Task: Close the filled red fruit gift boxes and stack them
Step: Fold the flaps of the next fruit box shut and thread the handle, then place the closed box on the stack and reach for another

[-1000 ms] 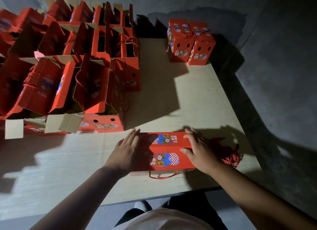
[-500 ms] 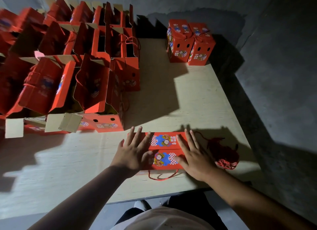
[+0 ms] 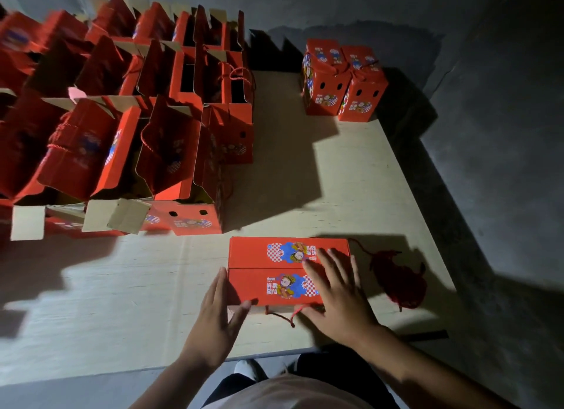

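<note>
A red gift box (image 3: 274,271) with both top flaps folded down sits near the table's front edge. My left hand (image 3: 218,318) lies with straight fingers against the box's left end, thumb at its front corner. My right hand (image 3: 334,295) presses flat with spread fingers on the right part of the flaps. A red cord handle (image 3: 282,315) hangs out at the box's front. Two closed red boxes (image 3: 341,82) stand side by side at the table's far right corner.
Several open red boxes (image 3: 128,118) with raised flaps crowd the left and back of the wooden table (image 3: 320,179). A heap of red cord (image 3: 399,279) lies right of the near box. Grey floor surrounds the table on the right.
My left hand slid off the box top to its left end. My right hand stayed pressing on the right side of the flaps. The view shifted slightly.
</note>
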